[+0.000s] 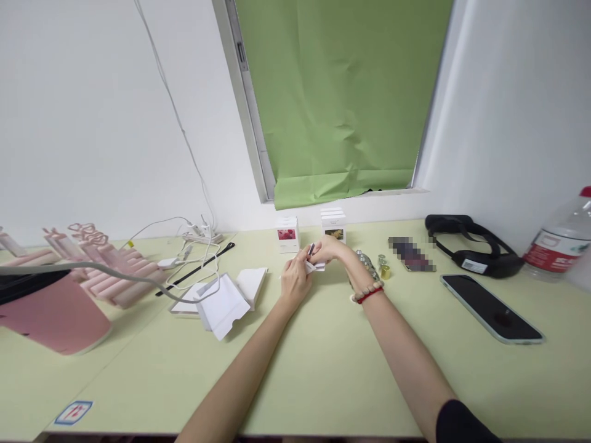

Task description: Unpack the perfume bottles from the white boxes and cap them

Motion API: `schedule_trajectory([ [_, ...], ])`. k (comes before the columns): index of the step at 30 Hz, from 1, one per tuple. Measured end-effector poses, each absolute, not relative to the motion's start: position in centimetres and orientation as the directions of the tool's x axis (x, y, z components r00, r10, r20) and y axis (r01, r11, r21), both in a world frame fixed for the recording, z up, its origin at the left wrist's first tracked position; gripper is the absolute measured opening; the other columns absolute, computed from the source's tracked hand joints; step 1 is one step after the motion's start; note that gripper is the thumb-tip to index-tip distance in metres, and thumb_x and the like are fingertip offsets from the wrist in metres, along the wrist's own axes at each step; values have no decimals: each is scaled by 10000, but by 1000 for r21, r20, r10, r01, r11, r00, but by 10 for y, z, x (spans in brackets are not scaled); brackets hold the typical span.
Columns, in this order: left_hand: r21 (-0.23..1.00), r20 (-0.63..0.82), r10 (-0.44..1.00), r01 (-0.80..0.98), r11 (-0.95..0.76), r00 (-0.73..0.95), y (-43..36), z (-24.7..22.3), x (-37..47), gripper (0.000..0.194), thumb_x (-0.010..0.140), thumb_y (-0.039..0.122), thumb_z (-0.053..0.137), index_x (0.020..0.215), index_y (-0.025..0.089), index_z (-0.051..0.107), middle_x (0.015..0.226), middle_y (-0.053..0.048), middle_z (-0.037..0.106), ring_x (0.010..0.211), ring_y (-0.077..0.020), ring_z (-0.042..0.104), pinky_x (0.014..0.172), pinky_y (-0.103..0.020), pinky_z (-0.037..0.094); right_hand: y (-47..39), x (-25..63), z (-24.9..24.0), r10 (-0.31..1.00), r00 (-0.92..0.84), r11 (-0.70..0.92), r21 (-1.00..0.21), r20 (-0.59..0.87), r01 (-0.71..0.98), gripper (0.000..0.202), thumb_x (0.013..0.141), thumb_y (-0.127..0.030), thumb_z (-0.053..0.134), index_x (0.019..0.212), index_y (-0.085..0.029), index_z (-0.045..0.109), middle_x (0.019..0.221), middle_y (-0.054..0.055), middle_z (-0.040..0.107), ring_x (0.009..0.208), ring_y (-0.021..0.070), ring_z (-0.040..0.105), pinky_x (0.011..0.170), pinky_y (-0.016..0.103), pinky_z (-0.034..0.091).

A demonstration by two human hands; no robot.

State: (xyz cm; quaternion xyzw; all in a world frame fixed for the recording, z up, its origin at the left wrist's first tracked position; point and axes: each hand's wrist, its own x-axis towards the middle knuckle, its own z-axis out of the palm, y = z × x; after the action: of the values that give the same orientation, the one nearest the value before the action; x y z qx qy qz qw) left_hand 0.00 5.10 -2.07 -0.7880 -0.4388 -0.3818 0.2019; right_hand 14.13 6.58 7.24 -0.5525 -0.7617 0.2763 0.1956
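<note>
My left hand (296, 280) is closed round a small white box (316, 267) with a dark patch on it, above the middle of the table. My right hand (329, 248) meets it from the right, fingers bent down onto the same box and partly hiding it. Just behind my hands stand a white box with a red flower picture (287, 234) and a row of white boxes with a dark picture (334, 232). Small glass bottles (367, 261) and a gold cap (385, 272) are beside my right wrist, which wears a bead bracelet.
Unfolded white cartons (224, 304), cables and a power strip (202, 237) lie to the left, with pink tubes (122, 280) and a pink bin (58, 314) beyond. Rightward are two phones (492, 307), a black headset (492, 258) and a bottle (556, 246) on the table (323, 381).
</note>
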Motion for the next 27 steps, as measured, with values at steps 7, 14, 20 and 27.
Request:
schedule_trajectory([
  [7, 37, 756, 566, 842, -539, 329, 52, -21, -1, 552, 759, 105, 468, 1285, 176, 317, 1235, -73, 551, 1069, -184, 554, 876, -297, 395, 66, 160, 79, 962, -265, 130, -736, -69, 664, 111, 530, -196, 662, 617, -128, 654, 583, -10, 620, 542, 91, 561, 448, 148, 465],
  [14, 76, 694, 659, 882, -466, 289, 51, -16, -2, 566, 717, 69, 441, 1261, 223, 405, 1255, -18, 537, 1172, -202, 470, 907, -318, 376, 60, 178, 86, 972, -222, 66, -810, -81, 583, 84, 530, -166, 658, 600, -122, 648, 609, 1, 625, 553, 91, 554, 453, 160, 480],
  [20, 177, 706, 684, 890, -421, 183, 51, -15, -4, 562, 665, 58, 455, 1194, 244, 488, 1200, 10, 577, 1103, -196, 515, 907, -305, 385, 62, 169, 80, 975, -217, 104, -771, -45, 628, 131, 560, -211, 645, 650, -116, 659, 711, 25, 651, 575, 86, 551, 458, 155, 483],
  [27, 221, 712, 691, 895, -388, 124, 50, -15, -5, 555, 665, 76, 469, 1178, 283, 515, 1176, 31, 590, 1070, -197, 529, 911, -303, 389, 68, 158, 71, 973, -227, 209, -591, 45, 779, 178, 571, -225, 649, 700, -112, 696, 687, 54, 666, 641, 137, 588, 516, 175, 432],
])
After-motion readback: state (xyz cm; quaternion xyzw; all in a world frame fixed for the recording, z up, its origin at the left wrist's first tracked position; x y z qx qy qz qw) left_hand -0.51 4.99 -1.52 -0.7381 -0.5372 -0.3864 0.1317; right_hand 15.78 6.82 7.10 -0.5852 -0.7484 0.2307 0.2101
